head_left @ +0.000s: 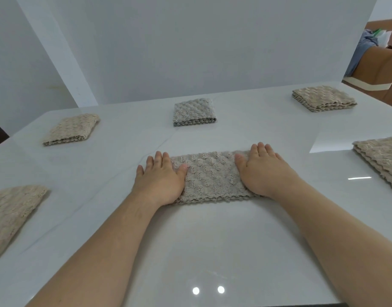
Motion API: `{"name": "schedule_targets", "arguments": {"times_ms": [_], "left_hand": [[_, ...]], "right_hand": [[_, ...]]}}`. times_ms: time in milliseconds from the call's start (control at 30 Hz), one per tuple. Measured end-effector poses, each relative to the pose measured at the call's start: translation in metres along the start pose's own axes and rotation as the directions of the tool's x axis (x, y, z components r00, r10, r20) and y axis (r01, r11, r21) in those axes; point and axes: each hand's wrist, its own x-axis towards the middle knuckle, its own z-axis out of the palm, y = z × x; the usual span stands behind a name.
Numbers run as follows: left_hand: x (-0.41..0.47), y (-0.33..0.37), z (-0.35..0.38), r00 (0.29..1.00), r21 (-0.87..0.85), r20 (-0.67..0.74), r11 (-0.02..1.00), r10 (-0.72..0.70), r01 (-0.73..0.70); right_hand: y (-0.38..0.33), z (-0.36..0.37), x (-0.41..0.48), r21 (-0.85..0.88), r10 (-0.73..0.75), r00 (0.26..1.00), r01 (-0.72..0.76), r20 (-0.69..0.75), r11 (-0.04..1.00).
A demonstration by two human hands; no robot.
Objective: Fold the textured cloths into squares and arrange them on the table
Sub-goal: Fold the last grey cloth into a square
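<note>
Flat and with fingers straight, the left grip (pixel 159 180) is pressing down on the left end of a long folded cloth (pixel 212 178), its thumb lying on the fabric while its fingers are reaching past the cloth's edge onto the bench (pixel 212 240). Opposite it, the right grip (pixel 263 171) is lying palm-down over the right end of the same cloth, fingers straight and close together, thumb pointing inward across the bumpy weave. Neither grip is curling around anything. The cloth is lying as a wide strip in the middle of the white bench, its scalloped edges facing the person.

Five folded cloths are sitting around it, well apart from one another: a beige square (pixel 71 129) at the far left, a grey square (pixel 194 113) at the far middle, a beige layered square (pixel 323 98) at the far right, a beige pile (pixel 383 158) running off the right edge, and a beige piece (pixel 11 216) at the near left.
</note>
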Motion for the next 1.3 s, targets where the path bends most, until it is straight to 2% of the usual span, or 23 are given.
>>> {"name": "schedule_targets", "arguments": {"times_ms": [133,300,400,500,567,667,733,867,1000,1067,1133,1200,1233,1300], "left_hand": [[0.001,0.001,0.000,1.000,0.017,-0.016,1.000,0.006,-0.005],[-0.005,0.004,-0.006,0.995,0.065,-0.097,0.998,0.026,-0.020],[-0.016,0.016,-0.007,0.955,0.095,-0.189,0.972,0.229,-0.214],[-0.028,0.034,-0.004,0.879,0.093,-0.151,0.892,0.452,-0.443],[-0.032,0.044,0.001,0.854,0.091,-0.096,0.859,0.511,-0.504],[-0.031,0.050,0.006,0.856,0.122,-0.026,0.851,0.517,-0.510],[-0.030,0.050,0.007,0.863,0.133,0.005,0.855,0.505,-0.501],[-0.031,0.049,0.009,0.864,0.149,0.047,0.852,0.501,-0.502],[-0.032,0.050,0.010,0.861,0.173,0.057,0.844,0.506,-0.508],[-0.033,0.051,0.009,0.855,0.160,0.065,0.841,0.514,-0.518],[-0.035,0.052,0.008,0.842,0.130,0.086,0.832,0.533,-0.540],[-0.038,0.054,0.009,0.822,0.100,0.100,0.816,0.561,-0.570],[-0.040,0.056,0.010,0.812,0.089,0.097,0.807,0.576,-0.583],[-0.043,0.057,0.014,0.800,0.085,0.079,0.796,0.594,-0.599]], "right_hand": [[0.008,-0.004,0.008,0.033,0.048,0.999,-0.048,0.007,0.998],[0.011,-0.021,0.001,-0.066,0.089,0.976,-0.104,-0.198,0.992],[0.019,-0.037,-0.004,-0.117,0.178,0.949,-0.214,-0.262,0.970],[0.024,-0.044,-0.009,-0.139,0.241,0.946,-0.274,-0.215,0.952],[0.023,-0.044,-0.011,-0.165,0.219,0.957,-0.251,-0.192,0.954],[0.018,-0.039,-0.012,-0.189,0.152,0.976,-0.180,-0.154,0.965],[0.013,-0.038,-0.012,-0.125,0.109,0.986,-0.125,-0.126,0.984],[0.011,-0.041,-0.010,0.152,0.052,0.984,-0.027,-0.168,0.988],[0.005,-0.053,-0.016,0.442,0.041,0.966,0.079,-0.257,0.894],[-0.001,-0.058,-0.022,0.608,0.057,0.945,0.161,-0.322,0.777],[-0.007,-0.061,-0.028,0.756,0.060,0.933,0.248,-0.354,0.605],[-0.012,-0.060,-0.033,0.847,0.011,0.939,0.304,-0.342,0.436],[-0.013,-0.059,-0.035,0.864,-0.016,0.942,0.316,-0.337,0.393],[-0.017,-0.057,-0.037,0.863,-0.055,0.941,0.328,-0.333,0.383]]}}
